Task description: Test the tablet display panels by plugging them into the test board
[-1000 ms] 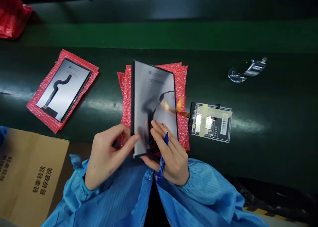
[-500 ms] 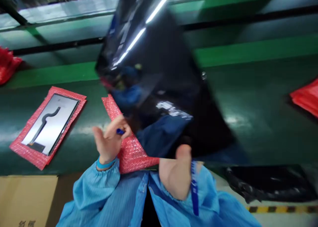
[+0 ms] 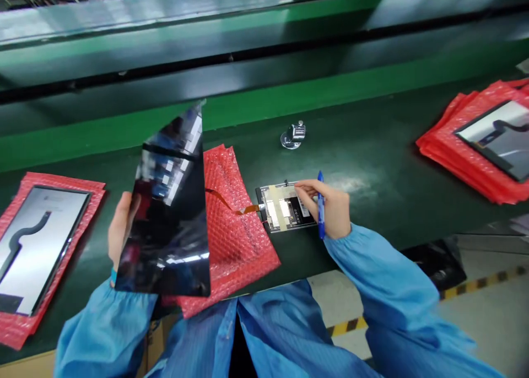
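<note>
My left hand (image 3: 120, 237) grips the screen (image 3: 169, 218), long axis near upright; my right hand (image 3: 330, 207), clenched on a pen (image 3: 321, 212), lies over the board (image 3: 275, 208) to its right.

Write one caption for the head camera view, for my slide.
Left hand holds a display panel; right hand grips a pen.

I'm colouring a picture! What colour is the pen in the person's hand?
The pen is blue; the head view shows it best.
</note>
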Tool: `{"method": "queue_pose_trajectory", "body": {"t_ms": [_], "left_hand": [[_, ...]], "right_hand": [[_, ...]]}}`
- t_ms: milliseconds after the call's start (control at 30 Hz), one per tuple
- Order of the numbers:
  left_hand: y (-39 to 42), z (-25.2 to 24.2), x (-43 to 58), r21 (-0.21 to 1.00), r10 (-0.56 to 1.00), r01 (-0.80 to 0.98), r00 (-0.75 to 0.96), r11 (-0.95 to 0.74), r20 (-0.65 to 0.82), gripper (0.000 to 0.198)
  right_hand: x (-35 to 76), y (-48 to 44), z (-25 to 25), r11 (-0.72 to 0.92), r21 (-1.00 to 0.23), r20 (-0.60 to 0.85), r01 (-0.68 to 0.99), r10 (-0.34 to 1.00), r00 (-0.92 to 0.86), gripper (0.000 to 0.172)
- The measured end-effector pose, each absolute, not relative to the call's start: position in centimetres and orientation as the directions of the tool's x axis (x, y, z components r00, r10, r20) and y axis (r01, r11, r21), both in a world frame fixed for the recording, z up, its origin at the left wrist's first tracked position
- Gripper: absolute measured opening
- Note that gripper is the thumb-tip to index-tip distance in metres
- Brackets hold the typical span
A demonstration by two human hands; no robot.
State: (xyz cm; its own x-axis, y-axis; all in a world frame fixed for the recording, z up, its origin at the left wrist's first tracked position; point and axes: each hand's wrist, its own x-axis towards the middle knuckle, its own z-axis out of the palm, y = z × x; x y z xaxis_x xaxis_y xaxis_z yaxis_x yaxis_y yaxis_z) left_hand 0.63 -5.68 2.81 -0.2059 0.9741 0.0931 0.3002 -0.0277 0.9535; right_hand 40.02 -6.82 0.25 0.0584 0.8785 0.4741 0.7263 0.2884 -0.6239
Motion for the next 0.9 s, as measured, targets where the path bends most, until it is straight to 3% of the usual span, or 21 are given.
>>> {"method": "queue_pose_trajectory", "body": {"t_ms": [100,200,300,467,567,633,733,800,900], "left_hand": [[-3.6,3.3,1.7,0.999,0.913,0.037,-0.406,-0.032,0.044,0.011],[-3.2,3.6,2.9,0.989,0.935,-0.146,-0.349,0.015,-0.065,0.024],[-3.8,3.8,3.6,0.962,0.955,-0.264,-0.264,0.064,-0.136,0.024],[-4.1,4.3,4.2,0.933,0.951,-0.359,-0.281,0.02,-0.129,0.016],[-3.8,5.2,5.1,0.878,0.958,-0.442,-0.12,0.183,-0.26,0.021],[-3.6,5.8,6.0,0.832,0.928,-0.459,-0.04,0.312,-0.37,0.03],[-3.4,6.3,7.7,0.825,0.906,-0.456,-0.088,0.333,-0.414,0.037],[-3.5,5.9,8.6,0.835,0.913,-0.483,-0.154,0.263,-0.377,0.038],[-4.0,5.0,9.6,0.81,0.909,-0.553,-0.208,0.196,-0.362,0.032]], "right_hand": [[41.1,-5.3,-1.5,0.292,-0.484,0.482,0.825,0.876,-0.028,0.024],[40.7,-5.2,-1.8,0.293,-0.432,0.483,0.853,0.874,-0.056,0.026],[40.5,-5.5,-1.9,0.289,-0.463,0.479,0.838,0.877,-0.038,0.024],[40.8,-5.4,-1.4,0.279,-0.547,0.47,0.789,0.882,0.013,0.023],[39.6,-4.2,0.7,0.286,-0.63,0.502,0.722,0.859,0.098,0.023],[37.8,-3.1,2.5,0.292,-0.774,0.467,0.562,0.863,0.194,0.028],[33.7,-1.9,4.5,0.245,-0.962,0.261,0.12,0.954,0.148,0.045],[31.2,-1.9,4.8,0.164,-0.985,0.165,-0.055,0.986,-0.02,0.05],[29.2,-2.6,3.9,0.124,-0.982,0.143,-0.142,0.981,-0.129,0.049]]}}
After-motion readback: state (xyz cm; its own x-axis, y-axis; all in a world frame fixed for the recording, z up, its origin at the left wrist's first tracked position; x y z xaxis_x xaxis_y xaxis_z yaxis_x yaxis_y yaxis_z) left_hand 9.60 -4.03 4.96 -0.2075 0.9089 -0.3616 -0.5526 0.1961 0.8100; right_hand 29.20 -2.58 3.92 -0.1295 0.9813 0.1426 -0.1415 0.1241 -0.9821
